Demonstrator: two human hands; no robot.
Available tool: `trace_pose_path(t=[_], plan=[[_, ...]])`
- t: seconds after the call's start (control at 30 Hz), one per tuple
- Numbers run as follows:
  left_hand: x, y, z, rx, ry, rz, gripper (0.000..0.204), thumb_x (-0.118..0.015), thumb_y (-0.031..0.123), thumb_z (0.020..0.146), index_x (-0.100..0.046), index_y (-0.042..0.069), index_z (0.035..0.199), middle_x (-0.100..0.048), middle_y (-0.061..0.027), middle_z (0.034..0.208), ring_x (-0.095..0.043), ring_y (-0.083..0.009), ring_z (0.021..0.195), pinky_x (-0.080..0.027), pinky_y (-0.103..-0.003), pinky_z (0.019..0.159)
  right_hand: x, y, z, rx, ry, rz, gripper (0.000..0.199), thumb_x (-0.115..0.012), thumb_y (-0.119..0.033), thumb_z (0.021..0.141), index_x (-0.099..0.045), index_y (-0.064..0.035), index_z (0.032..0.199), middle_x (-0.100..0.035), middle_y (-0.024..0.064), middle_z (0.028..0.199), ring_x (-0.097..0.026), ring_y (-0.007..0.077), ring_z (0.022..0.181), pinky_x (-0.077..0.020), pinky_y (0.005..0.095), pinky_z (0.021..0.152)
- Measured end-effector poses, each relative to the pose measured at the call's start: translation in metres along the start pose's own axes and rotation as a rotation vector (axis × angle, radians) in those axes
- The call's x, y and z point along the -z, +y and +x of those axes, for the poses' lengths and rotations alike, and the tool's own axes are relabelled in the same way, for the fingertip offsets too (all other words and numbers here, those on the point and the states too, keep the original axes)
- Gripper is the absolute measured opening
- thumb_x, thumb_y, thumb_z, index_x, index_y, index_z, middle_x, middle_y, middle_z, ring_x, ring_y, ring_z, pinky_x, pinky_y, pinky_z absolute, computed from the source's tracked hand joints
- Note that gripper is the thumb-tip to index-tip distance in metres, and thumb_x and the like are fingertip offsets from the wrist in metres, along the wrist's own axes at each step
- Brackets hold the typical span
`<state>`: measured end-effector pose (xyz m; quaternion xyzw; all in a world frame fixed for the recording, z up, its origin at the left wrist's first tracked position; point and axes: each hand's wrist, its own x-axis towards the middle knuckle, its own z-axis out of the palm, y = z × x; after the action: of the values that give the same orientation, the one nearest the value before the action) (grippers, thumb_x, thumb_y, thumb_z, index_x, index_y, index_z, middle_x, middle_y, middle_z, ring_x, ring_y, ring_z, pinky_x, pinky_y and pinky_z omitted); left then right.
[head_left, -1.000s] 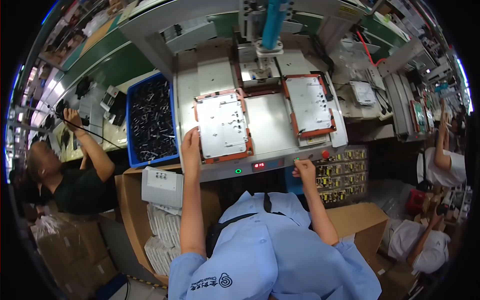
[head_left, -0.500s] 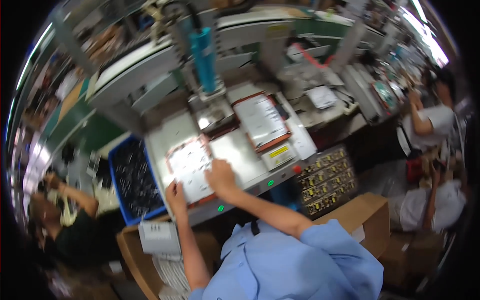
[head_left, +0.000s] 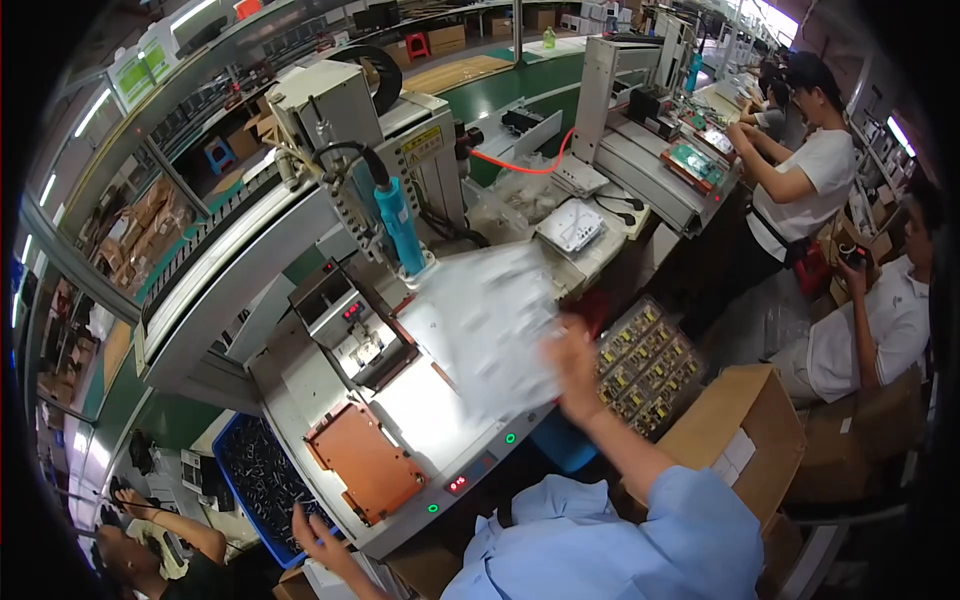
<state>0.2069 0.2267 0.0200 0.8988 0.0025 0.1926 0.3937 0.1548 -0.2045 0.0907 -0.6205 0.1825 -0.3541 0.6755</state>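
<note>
Your R hand [head_left: 574, 372] grips the white panel [head_left: 497, 335] by its edge, prob. to spare its face. L hand [head_left: 318, 543] spread, holding nothing, nr blue bin [head_left: 283, 557].

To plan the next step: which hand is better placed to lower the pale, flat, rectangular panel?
Probably the right hand: it holds the panel; the left hand looks empty, near the blue plastic bin.

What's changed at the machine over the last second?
The right hand has taken hold of a white panel and carried it up and rightward, leaving the left orange fixture bare. The left hand has let go and drawn back, open. The view has swung too. The blue bin of black parts stays at the machine's left.
</note>
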Motion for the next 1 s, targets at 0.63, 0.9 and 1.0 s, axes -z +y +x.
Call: trace_pose_path(t=[0.63,0.9,1.0], plan=[[0.059,-0.185,-0.186,0.755,0.498,0.159,0.049,-0.059,0.034,0.088,-0.052,-0.004,0.117,-0.061,-0.0235,0.106,-0.061,-0.0337,0.094,-0.047,-0.04,0.08,0.336,0.468,0.408,-0.486,-0.081,-0.194,0.064,-0.06,-0.005,0.085,-0.035,-0.0088,0.143,-0.052,0.0128,0.125,-0.052,0.0213,0.109,-0.0446,0.0332,0.09],[0.033,-0.193,-0.163,0.885,0.58,0.186,0.044,-0.068,0.024,0.084,-0.056,-0.002,0.117,-0.063,-0.0108,0.094,-0.059,-0.0177,0.082,-0.047,-0.03,0.073,0.267,0.369,0.43,-0.161,0.218,-0.729,0.042,-0.061,-0.021,0.09,-0.052,-0.0035,0.127,-0.062,0.0116,0.113,-0.059,0.0202,0.099,-0.0488,0.0306,0.083],[0.052,-0.175,-0.175,0.951,0.666,0.249,0.042,-0.071,0.025,0.079,-0.061,-0.004,0.107,-0.064,-0.0176,0.093,-0.061,-0.0264,0.083,-0.048,-0.036,0.074,0.158,0.258,0.336,0.017,0.326,-0.906,0.04,-0.062,-0.027,0.091,-0.058,0.0001,0.12,-0.063,0.0116,0.113,-0.06,0.0211,0.1,-0.049,0.0309,0.084]])
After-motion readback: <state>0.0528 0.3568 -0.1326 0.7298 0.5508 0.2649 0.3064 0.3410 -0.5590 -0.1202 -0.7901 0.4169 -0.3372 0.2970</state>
